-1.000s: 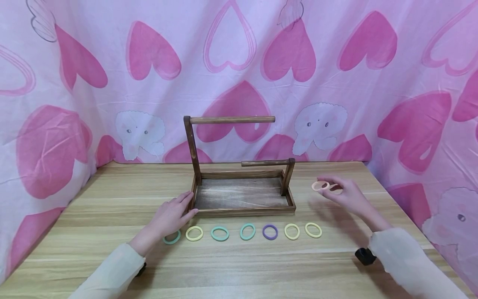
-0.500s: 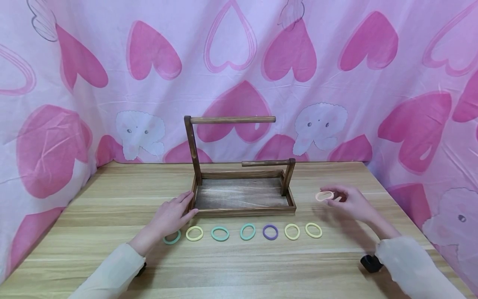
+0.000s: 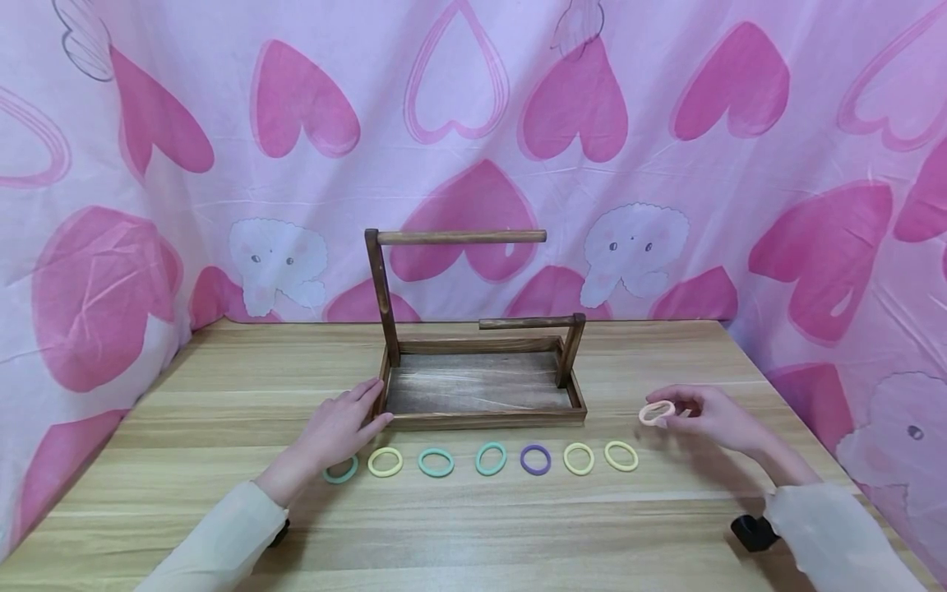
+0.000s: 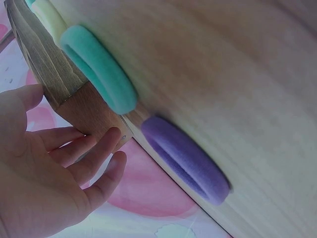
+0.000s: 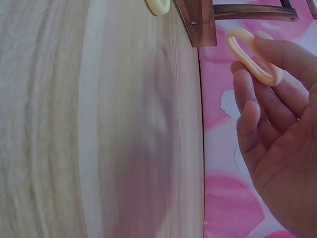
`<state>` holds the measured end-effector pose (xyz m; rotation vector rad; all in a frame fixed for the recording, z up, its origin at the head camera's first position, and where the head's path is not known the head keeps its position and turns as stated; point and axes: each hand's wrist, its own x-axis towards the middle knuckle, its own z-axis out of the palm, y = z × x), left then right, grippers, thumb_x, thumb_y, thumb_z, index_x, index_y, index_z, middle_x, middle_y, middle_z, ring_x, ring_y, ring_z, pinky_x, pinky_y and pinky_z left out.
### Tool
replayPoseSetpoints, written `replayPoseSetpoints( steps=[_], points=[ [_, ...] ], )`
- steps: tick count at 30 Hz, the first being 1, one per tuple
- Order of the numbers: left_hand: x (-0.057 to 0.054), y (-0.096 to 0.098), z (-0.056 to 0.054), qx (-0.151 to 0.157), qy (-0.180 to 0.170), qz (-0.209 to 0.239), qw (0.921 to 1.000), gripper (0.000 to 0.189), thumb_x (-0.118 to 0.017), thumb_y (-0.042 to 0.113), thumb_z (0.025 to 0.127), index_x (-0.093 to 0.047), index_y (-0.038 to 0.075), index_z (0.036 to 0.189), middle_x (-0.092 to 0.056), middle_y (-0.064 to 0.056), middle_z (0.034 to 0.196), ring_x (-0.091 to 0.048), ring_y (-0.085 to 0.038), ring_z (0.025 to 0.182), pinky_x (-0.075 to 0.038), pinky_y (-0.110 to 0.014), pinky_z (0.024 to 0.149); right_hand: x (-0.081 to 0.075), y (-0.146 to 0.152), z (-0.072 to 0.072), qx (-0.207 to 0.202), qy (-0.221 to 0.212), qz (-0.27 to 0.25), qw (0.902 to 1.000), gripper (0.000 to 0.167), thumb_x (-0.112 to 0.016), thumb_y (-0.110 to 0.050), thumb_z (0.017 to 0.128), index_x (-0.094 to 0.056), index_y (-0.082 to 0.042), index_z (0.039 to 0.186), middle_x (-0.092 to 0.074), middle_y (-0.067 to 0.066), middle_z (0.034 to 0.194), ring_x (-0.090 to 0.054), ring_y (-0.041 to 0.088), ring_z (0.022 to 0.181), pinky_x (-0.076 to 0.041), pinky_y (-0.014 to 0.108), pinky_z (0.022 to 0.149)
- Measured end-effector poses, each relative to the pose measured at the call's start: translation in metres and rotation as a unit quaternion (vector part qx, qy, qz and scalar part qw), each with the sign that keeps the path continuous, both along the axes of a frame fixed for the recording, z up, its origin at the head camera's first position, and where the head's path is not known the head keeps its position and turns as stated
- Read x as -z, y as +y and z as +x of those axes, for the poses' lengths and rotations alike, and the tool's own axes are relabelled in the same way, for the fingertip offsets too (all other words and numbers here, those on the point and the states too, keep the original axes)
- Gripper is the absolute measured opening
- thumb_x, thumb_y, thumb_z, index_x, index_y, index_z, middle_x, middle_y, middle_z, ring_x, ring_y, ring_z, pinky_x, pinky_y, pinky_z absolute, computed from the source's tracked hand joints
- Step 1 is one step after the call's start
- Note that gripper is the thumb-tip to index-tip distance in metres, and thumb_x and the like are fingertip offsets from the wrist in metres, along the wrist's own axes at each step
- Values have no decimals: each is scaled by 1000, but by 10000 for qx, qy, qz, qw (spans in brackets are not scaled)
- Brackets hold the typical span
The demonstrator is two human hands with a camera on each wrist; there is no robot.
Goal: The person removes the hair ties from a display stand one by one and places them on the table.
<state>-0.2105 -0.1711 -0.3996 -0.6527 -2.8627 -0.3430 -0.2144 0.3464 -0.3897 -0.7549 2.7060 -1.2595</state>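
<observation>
My left hand (image 3: 336, 423) rests against the left end of a dark wooden rack (image 3: 481, 421), its thumb at the front corner. The rack has a shallow tray base and two horizontal bars, the left one higher. Between thumb and fingertips, my right hand (image 3: 710, 418) pinches a pale peach hair tie (image 3: 657, 413) above the table to the right of the rack. In the right wrist view, this hair tie (image 5: 252, 57) is a soft, slightly squashed loop. A purple hair tie (image 4: 185, 158) near my left hand is hidden in the head view.
A row of hair ties lies before the rack: green (image 3: 435, 463), yellow (image 3: 385, 463), purple (image 3: 536, 460), with a yellow one (image 3: 621, 456) at the right end. Behind the wooden table (image 3: 473, 534) hangs a pink heart-patterned curtain (image 3: 459, 99).
My right hand has moved toward me and slightly right, lower over the table, with the peach hair tie still pinched. My left hand and the rack have stayed put.
</observation>
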Motion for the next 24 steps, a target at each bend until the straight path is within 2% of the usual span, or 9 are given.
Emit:
replayPoseSetpoints(
  steps=[15, 20, 24],
  points=[
    [1, -1, 0, -17, -40, 24, 10000, 55, -52, 35, 88, -46, -5, 125, -43, -20, 127, -48, -37, 106, -40, -50, 77, 10, 12, 4, -706, -617, 63, 9956, 30, -62, -5, 80, -56, 6, 107, -61, 11, 92, -54, 7, 76, -43, 24, 63],
    [1, -1, -1, 0, -4, 1, 10000, 56, -52, 36, 88, -46, -5, 125, -43, -20, 127, -48, -37, 106, -40, -51, 77, 14, 15, 2, -1172, -991, -260, 9878, 30, -59, 2, 80, -53, 12, 108, -59, 17, 88, -52, 5, 69, -46, 26, 53],
    [1, -1, -1, 1, -45, -10, 10000, 57, -51, 37, 88, -45, -5, 126, -43, -19, 128, -47, -37, 107, -40, -51, 78, 16, 16, 3, -1268, -1349, -313, 9822, 31, -59, 4, 80, -52, 13, 108, -57, 20, 87, -52, 6, 64, -47, 28, 49]
  ],
)
